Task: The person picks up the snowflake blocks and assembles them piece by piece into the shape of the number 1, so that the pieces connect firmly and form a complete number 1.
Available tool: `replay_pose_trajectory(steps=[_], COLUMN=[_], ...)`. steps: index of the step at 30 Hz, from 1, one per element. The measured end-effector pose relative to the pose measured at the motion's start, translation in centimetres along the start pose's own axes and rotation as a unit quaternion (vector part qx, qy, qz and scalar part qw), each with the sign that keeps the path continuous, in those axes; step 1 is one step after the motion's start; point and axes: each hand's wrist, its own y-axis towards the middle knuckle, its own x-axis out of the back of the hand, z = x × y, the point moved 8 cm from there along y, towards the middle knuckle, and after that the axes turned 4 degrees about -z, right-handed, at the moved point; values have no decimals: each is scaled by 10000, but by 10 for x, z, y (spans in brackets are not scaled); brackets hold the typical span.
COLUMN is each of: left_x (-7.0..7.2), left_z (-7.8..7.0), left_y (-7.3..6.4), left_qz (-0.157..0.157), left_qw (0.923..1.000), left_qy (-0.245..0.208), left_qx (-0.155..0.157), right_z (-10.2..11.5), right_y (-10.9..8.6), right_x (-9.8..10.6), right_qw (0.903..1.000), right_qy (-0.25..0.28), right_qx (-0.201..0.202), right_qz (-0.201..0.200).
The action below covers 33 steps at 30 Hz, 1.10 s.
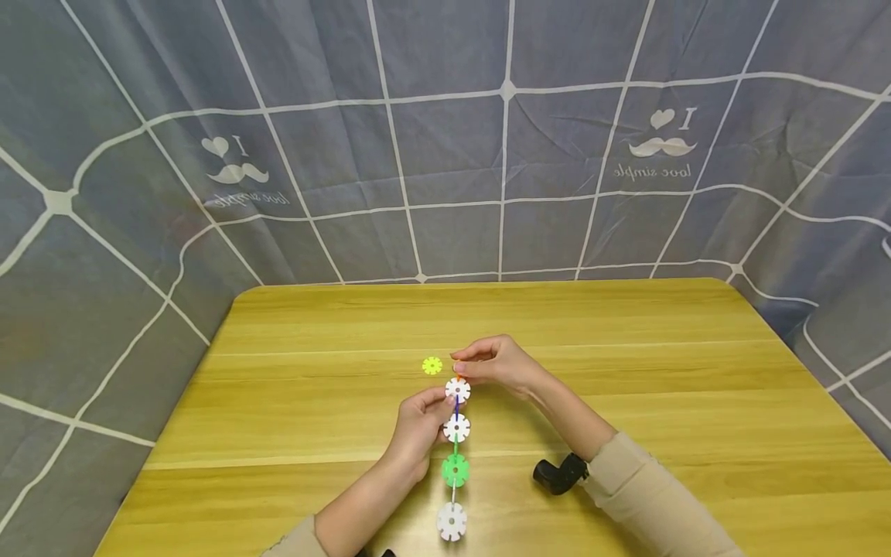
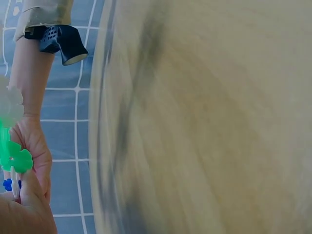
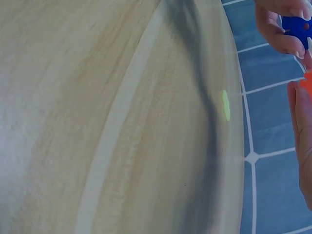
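Observation:
A chain of notched plastic snowflake discs runs toward the person in the head view, with flat-facing discs alternating with edge-on ones. It includes a white disc point(image 1: 457, 390), a green disc point(image 1: 455, 470) and another white disc point(image 1: 452, 521) at the near end. My left hand point(image 1: 415, 429) pinches the chain at a blue disc point(image 3: 296, 30), seen edge-on from the head. At the far end, an orange disc point(image 3: 306, 84) is pinched between the thumb and fingers of my right hand point(image 1: 496, 365). The orange disc meets the far white disc; how deep their slots engage is unclear.
A loose yellow-green disc point(image 1: 432, 366) lies on the wooden table point(image 1: 313, 402) just left of the right hand's fingertips. A black wrist camera point(image 1: 559, 473) sits at the right sleeve cuff. Grey checked cloth point(image 1: 452, 155) hangs behind and beside the table.

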Motion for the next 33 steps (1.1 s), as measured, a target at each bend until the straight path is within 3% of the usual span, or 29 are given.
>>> replay_pose_trajectory(steps=[14, 26, 33], left_x=[-2, -2, -5], left_z=[-2, 4, -3], left_y=[-6, -6, -3], left_qz=[-234, -156, -225], left_qw=[9995, 9998, 9997], left_qy=[133, 96, 75], left_qx=[-170, -20, -99], right_z=[-11, -5, 2], right_y=[-3, -6, -5], right_x=[3, 3, 6], right_qw=[9995, 9991, 9980], right_qy=[268, -288, -362], right_qx=[39, 314, 517], right_qz=[-151, 60, 88])
